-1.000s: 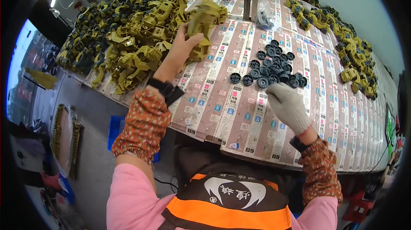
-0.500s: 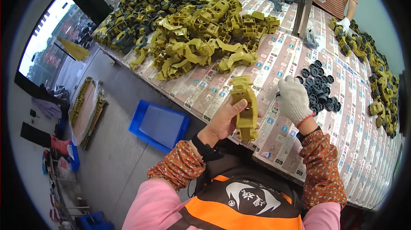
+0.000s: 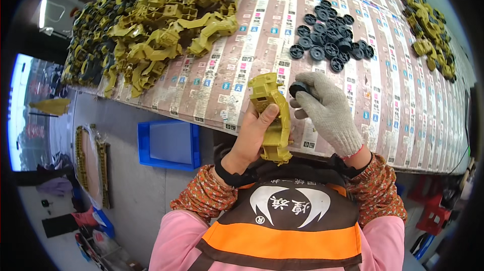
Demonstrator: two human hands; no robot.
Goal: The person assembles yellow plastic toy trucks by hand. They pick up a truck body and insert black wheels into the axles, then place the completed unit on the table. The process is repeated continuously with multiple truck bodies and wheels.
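My bare left hand [image 3: 252,132] is closed round a yellow plastic toy vehicle body [image 3: 275,130], held upright just in front of the table edge with the thumb across its middle. Beside its upper end, my right hand [image 3: 327,112], in a white knit glove, pinches a small black toy wheel [image 3: 299,88] between thumb and fingers. A small gap shows between wheel and body. Beyond the right hand lies a loose pile of black wheels [image 3: 330,36] on the table.
A big heap of yellow bodies [image 3: 161,29] covers the table's left part; many at far left have dark parts. A row of yellow and black pieces [image 3: 428,29] lines the right side. A blue tray [image 3: 142,145] sits low at left, below the patterned tabletop [image 3: 262,44].
My right hand has come from beside the wheel pile toward the yellow body, a wheel now visible in its fingers. The view has turned; the left hand still holds the body.
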